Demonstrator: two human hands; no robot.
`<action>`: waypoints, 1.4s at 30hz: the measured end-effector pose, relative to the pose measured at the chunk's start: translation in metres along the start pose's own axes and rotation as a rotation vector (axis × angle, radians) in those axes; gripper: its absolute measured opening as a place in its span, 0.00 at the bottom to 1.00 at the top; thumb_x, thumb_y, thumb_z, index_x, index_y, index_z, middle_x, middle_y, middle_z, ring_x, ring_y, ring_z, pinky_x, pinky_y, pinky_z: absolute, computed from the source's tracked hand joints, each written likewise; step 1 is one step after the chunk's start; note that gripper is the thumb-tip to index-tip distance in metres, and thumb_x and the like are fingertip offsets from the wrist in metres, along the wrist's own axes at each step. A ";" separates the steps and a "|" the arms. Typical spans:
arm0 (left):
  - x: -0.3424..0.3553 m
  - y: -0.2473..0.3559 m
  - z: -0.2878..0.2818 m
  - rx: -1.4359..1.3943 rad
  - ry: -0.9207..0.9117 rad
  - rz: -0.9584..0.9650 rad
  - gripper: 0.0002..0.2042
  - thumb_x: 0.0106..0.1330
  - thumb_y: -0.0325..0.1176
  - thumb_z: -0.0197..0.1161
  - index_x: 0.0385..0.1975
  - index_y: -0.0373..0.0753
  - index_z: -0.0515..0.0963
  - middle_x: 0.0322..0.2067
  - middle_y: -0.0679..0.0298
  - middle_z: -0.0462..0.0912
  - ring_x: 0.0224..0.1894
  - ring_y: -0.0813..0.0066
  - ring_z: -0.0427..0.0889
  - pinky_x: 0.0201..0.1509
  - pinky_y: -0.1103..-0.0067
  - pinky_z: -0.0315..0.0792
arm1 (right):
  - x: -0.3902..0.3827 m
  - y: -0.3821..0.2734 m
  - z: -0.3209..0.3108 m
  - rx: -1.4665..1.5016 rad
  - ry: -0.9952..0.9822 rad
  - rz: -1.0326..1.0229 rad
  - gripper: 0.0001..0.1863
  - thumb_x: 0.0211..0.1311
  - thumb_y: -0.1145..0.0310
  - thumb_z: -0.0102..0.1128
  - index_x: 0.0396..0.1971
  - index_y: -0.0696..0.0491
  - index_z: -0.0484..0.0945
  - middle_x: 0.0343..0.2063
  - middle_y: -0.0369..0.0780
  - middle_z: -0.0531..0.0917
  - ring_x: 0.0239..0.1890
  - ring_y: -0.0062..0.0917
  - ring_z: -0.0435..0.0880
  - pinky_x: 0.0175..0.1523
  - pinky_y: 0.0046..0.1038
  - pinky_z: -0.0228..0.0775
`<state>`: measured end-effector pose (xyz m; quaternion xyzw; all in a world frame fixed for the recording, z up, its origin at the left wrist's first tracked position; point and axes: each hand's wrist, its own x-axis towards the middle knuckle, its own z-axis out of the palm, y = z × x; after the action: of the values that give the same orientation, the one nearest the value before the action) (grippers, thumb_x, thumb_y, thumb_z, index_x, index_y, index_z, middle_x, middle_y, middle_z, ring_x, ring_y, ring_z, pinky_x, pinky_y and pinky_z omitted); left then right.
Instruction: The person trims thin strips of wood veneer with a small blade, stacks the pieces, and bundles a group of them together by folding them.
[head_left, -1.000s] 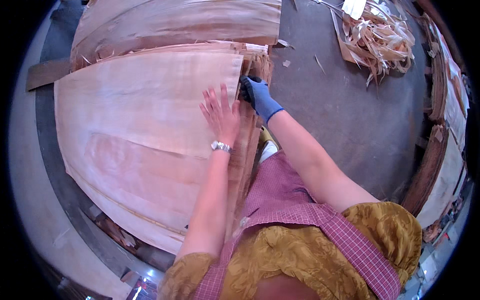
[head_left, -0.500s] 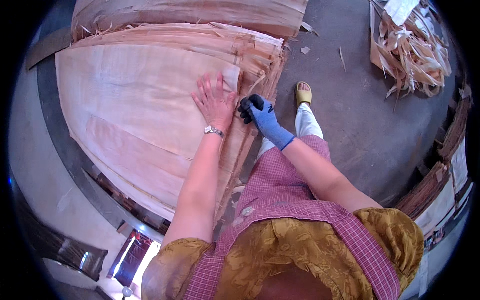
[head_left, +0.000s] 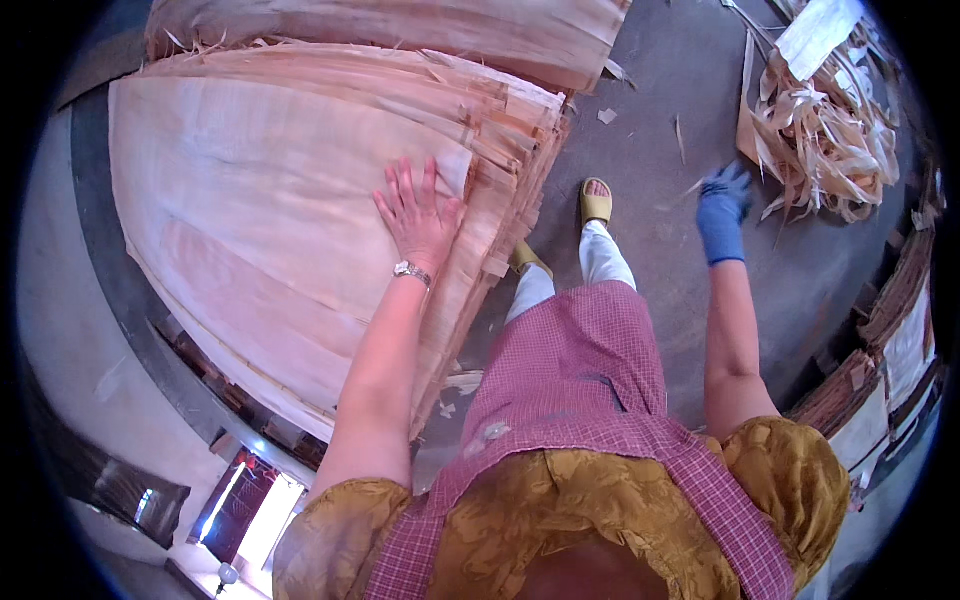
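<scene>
My left hand [head_left: 418, 220], bare with a wristwatch, lies with fingers spread on the top sheet of a stack of pale, thin wood veneer [head_left: 250, 200], near its right edge, where layered, ragged sheet edges show. My right hand [head_left: 725, 210], in a blue glove with dark fingers, is out over the grey floor [head_left: 680, 300], beside a tangled heap of veneer scraps [head_left: 815, 140]. Its fingers are blurred; a small pale sliver appears beside them, and whether they hold it I cannot tell.
A second veneer stack [head_left: 400, 25] lies beyond the first. More stacked sheets [head_left: 900, 310] stand along the right. My sandalled feet [head_left: 596, 200] are on the floor below the stack's edge. A bright doorway [head_left: 265, 515] shows at the lower left.
My right hand has left the stack's edge and swung right toward the scrap heap. My left hand has shifted slightly but remains spread on the veneer. The view has also shifted.
</scene>
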<state>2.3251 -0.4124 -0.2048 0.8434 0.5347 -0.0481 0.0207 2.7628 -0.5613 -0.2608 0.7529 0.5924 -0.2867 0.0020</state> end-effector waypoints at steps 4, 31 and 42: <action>-0.012 -0.018 -0.020 -0.269 -0.015 -0.024 0.43 0.62 0.64 0.51 0.72 0.47 0.47 0.72 0.57 0.44 0.74 0.52 0.39 0.71 0.48 0.36 | -0.004 -0.114 -0.049 0.676 0.434 -0.004 0.19 0.54 0.72 0.62 0.47 0.56 0.77 0.42 0.47 0.83 0.44 0.35 0.83 0.47 0.33 0.75; -0.119 -0.018 -0.036 -0.212 0.015 -0.260 0.58 0.47 0.67 0.65 0.71 0.37 0.43 0.69 0.50 0.52 0.72 0.51 0.49 0.69 0.50 0.48 | 0.031 -0.363 0.020 1.597 0.040 0.164 0.23 0.46 0.60 0.75 0.39 0.59 0.79 0.31 0.38 0.84 0.29 0.26 0.81 0.35 0.27 0.73; -0.155 -0.036 -0.048 -1.790 0.304 -0.776 0.47 0.56 0.56 0.64 0.68 0.36 0.50 0.66 0.50 0.58 0.67 0.52 0.59 0.68 0.58 0.55 | -0.045 -0.496 -0.035 1.007 0.528 -0.372 0.16 0.55 0.59 0.64 0.36 0.55 0.75 0.28 0.49 0.76 0.29 0.45 0.77 0.35 0.41 0.71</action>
<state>2.2300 -0.5321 -0.1405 0.2800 0.6104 0.4793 0.5650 2.3290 -0.4415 -0.0455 0.5905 0.4861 -0.3311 -0.5527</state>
